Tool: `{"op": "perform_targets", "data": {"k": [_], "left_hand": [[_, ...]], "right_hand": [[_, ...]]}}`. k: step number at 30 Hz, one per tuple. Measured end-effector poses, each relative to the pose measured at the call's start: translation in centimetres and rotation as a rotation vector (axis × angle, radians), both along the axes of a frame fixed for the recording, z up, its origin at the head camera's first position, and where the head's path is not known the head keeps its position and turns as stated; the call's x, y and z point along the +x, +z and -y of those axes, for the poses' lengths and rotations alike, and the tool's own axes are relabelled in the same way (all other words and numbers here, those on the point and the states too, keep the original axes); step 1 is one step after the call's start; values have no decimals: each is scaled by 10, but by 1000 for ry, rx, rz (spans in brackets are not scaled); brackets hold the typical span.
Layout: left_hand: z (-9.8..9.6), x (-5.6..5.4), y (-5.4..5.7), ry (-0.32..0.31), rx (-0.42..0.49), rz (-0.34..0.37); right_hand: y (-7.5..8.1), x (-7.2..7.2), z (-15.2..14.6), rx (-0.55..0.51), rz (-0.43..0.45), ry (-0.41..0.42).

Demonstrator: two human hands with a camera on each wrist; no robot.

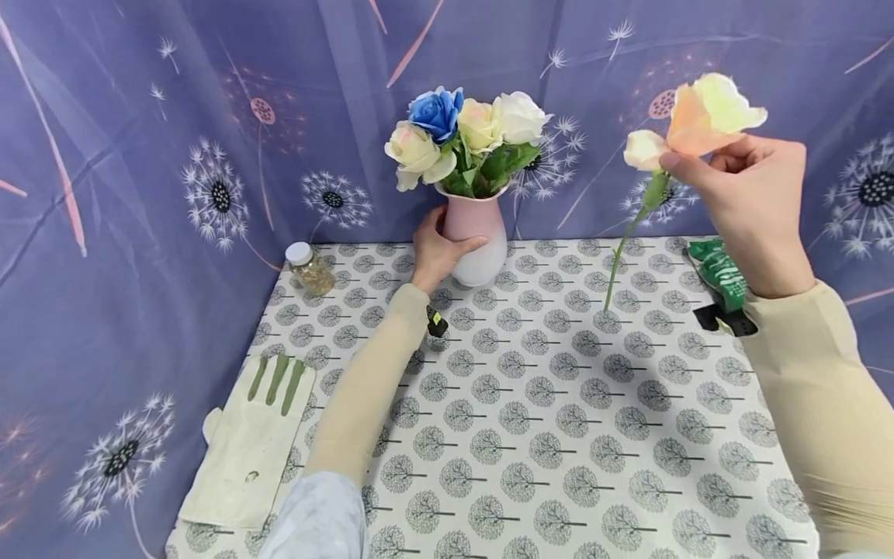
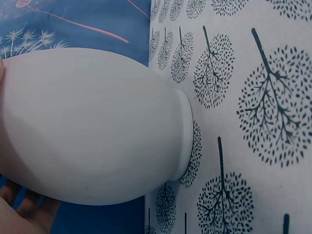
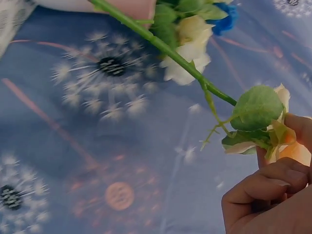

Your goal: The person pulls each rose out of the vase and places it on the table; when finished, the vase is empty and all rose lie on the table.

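A pink-and-white vase [image 1: 478, 241] stands upright near the table's back edge, holding a blue rose [image 1: 437, 113] and several cream and white roses [image 1: 520, 118] with green leaves. My left hand [image 1: 443, 247] grips the vase's left side, thumb across its front. In the left wrist view, the white lower body of the vase [image 2: 92, 126] fills much of the picture, its foot on the cloth. To the right, my right hand [image 1: 757, 190] pinches a peach-yellow rose [image 1: 712, 116] just below its bloom. Its long green stem [image 3: 170, 53] hangs down, clear of the vase.
A white-capped jar [image 1: 310, 269] stands at the back left. Nearer lies a pair of white gloves [image 1: 247, 450] with green stripes. At the back right are a green packet [image 1: 719, 272] and a black item partly behind the right wrist. A patterned curtain [image 1: 279, 62] hangs behind.
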State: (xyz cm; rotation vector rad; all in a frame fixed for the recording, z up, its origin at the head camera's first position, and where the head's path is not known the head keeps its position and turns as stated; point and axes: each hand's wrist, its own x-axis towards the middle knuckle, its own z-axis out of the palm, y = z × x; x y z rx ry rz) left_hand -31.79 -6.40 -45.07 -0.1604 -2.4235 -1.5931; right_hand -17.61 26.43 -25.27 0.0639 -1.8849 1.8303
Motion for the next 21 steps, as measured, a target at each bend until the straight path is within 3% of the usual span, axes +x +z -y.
{"op": "perform_targets", "data": {"k": [7,13,18,21], "left_hand": [[1,-2,-1,5,-10,0],[0,-2,-2,5,4,-6],[0,-1,-2,1,27,-2],[-1,-1,-1,-3,40,3]], "right_hand": [[-39,7,-37,72,139,-70],[-70,16,-66,225,257,-149],[-79,22,-86,209,329,-115],[-78,22,-98,270,441,-100]]}}
